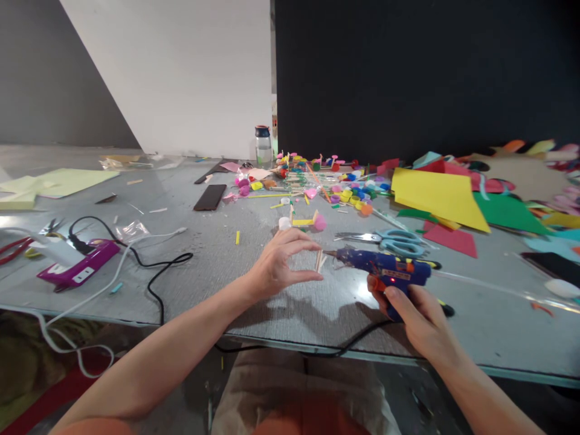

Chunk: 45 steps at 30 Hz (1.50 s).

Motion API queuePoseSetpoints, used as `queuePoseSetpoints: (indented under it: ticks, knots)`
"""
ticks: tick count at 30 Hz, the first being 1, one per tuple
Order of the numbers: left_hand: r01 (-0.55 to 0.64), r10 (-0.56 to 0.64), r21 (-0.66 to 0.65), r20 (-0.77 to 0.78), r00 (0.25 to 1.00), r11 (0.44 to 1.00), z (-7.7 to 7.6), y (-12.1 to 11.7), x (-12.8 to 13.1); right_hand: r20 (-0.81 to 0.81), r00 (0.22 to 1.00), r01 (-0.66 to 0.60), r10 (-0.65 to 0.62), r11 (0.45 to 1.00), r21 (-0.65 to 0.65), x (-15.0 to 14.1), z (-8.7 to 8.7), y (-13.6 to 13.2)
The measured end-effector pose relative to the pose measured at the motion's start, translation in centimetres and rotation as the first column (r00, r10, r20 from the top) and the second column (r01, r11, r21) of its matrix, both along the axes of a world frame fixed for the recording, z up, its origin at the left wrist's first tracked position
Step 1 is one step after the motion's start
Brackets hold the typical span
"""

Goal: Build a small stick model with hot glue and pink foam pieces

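Note:
My left hand point(283, 260) pinches a short pale wooden stick point(319, 261) upright between thumb and fingertips, above the table. Wrapped round the handle of a blue glue gun point(380, 266) is my right hand point(421, 314), with a finger at the orange trigger. The nozzle points left and is at or very close to the stick; whether it touches I cannot tell. A clear glue stick point(480, 285) trails from the gun's back. Just beyond my left hand stands a small piece with a yellow strip and pink and white round ends point(302, 222).
Light-blue scissors point(399, 238) lie behind the glue gun. Several coloured caps and sticks point(317, 178) are heaped at the back, near a bottle point(263, 146). A phone point(209, 197), a purple power strip point(79, 264) with cords and a yellow sheet point(437, 196) also lie on the table.

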State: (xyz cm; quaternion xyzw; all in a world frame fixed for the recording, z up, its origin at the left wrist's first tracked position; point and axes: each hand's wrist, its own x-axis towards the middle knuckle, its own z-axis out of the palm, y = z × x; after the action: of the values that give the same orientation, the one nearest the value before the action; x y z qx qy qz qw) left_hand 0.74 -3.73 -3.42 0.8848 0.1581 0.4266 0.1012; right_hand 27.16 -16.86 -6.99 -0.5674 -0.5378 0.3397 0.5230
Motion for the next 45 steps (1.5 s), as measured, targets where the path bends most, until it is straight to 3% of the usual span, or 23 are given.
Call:
queuePoseSetpoints:
  ticks: [24,45]
  knots:
    - [0.005,-0.005,-0.019,0.003,1.0,1.0,0.1,0.0,-0.1,0.034,0.999,0.007,-0.007,1.0,-0.003,-0.1,-0.1,0.0]
    - [-0.014,0.014,-0.035,-0.002,1.0,0.999,0.0,0.1,-0.1,0.095,0.996,-0.003,0.001,1.0,0.017,-0.6,0.7,-0.2]
